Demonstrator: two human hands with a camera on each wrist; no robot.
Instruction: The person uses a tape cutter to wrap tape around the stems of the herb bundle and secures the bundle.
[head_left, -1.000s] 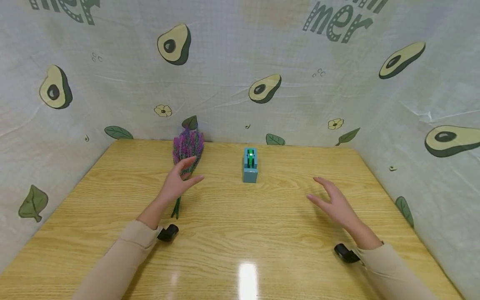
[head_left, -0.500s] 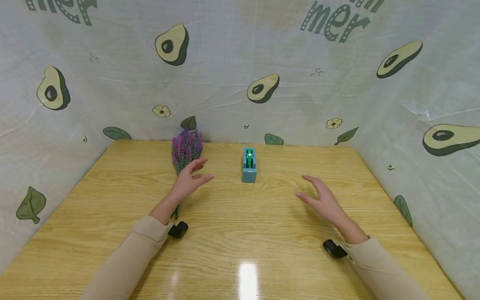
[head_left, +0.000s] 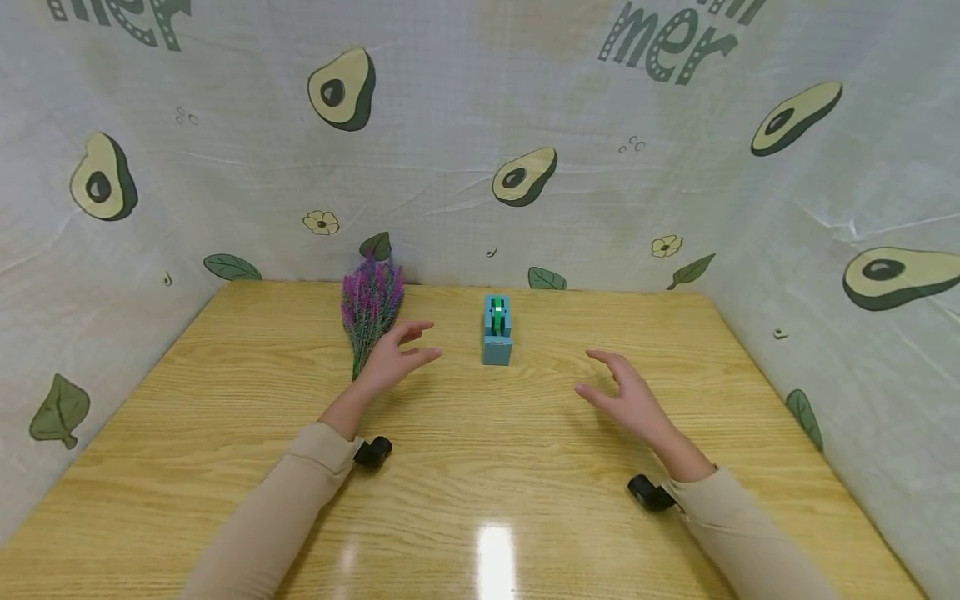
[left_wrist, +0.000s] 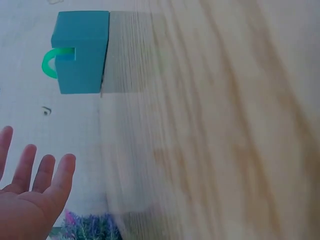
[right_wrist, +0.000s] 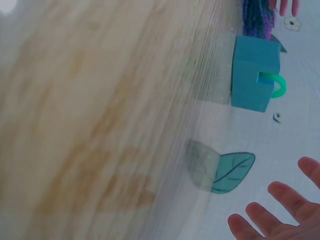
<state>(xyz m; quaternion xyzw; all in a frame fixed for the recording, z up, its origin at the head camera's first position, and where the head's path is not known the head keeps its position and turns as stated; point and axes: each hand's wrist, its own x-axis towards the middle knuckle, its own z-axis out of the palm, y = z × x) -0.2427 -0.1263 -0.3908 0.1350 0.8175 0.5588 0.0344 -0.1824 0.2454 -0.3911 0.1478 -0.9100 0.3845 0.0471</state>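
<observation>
A blue tape dispenser (head_left: 497, 348) with a green roll of tape (head_left: 498, 315) in it stands near the back middle of the table. To its left my left hand (head_left: 392, 360) hovers with fingers spread and nothing held. My right hand (head_left: 628, 402) is on the other side, thumb and fingers apart, also holding nothing. Behind my left hand lies a bunch of purple artificial flowers (head_left: 371, 300), its lower stems hidden by the hand and wrist. Both wrist views show the tape dispenser (left_wrist: 82, 55) beyond the fingers, apart from them.
The wooden table (head_left: 480, 467) reflects a bright light near its front. A pale cloth (head_left: 435, 100) printed with avocados and leaves hangs behind the table and along both sides. Each wrist carries a small black camera (head_left: 373, 452).
Both hands have moved inward toward the tape dispenser, the left one to the right and the right one to the left. The dispenser and flowers stay where they were.
</observation>
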